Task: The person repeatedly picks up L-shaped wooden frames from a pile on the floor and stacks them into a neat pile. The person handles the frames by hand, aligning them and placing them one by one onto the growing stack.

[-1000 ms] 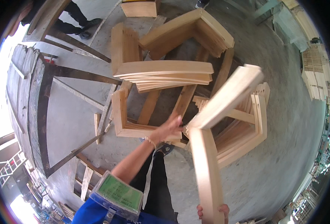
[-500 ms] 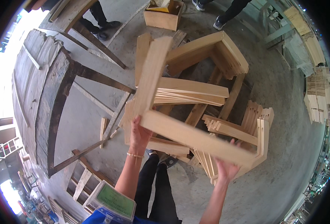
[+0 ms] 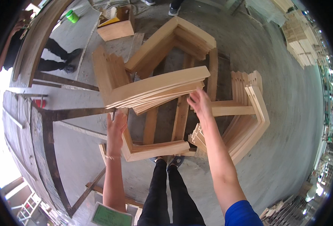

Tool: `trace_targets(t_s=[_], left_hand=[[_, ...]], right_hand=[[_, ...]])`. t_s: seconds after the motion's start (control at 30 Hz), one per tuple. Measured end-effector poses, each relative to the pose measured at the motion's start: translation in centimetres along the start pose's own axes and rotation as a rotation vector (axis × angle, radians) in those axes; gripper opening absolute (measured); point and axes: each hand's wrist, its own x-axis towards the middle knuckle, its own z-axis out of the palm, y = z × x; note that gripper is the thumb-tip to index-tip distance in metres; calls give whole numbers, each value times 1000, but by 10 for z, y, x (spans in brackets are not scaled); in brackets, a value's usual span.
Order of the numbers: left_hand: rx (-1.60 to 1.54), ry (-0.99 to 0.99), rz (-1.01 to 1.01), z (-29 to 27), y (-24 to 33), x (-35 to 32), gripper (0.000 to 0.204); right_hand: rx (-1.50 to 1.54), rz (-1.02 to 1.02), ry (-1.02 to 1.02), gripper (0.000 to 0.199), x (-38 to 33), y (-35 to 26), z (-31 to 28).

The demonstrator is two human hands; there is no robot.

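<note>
A stack of L-shaped pale wooden frame pieces (image 3: 155, 83) lies before me on wooden slats, its layers fanned slightly apart. Beside the near left corner of this stack is my left hand (image 3: 116, 127), fingers stretched and apart, holding nothing. At the stack's right end, my right hand (image 3: 200, 103) has its fingers spread and a little bent, close to the board edges; I cannot tell whether they touch. Farther back stands another angled stack of boards (image 3: 174, 35). Nearer my feet sits a smaller L-shaped stack (image 3: 157, 150).
To the right are more stacked L-shaped pieces (image 3: 255, 120) with holes in their ends. A worn wooden bench (image 3: 42, 150) stands left. A wooden box (image 3: 117, 28) sits at the back, and a person's legs (image 3: 57, 54) show beyond the bench. Piled timber (image 3: 300, 41) is far right.
The L-shaped wooden piece held in both hands now lies on the middle stack, and both hands have let go. The view has shifted, with the stacks appearing farther left.
</note>
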Motion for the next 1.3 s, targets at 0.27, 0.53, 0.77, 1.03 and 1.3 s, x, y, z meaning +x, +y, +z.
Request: trace_targets(t_s=[0.27, 0.53, 0.77, 1.03, 1.3], left_hand=[[1697, -122, 1009, 63, 39, 86, 102], [1735, -174, 845, 84, 22, 105, 78], [1779, -162, 812, 94, 12, 101, 77], [1842, -121, 854, 72, 15, 122, 79], [1833, -178, 738, 91, 3, 114, 87]], right_hand=[[-941, -494, 412, 47, -115, 64, -187], [-527, 6, 740, 74, -146, 13, -355], [-859, -237, 1123, 53, -136, 24, -361], [-316, -321, 874, 48, -179, -33, -352], [-622, -316, 1073, 61, -161, 5, -358]])
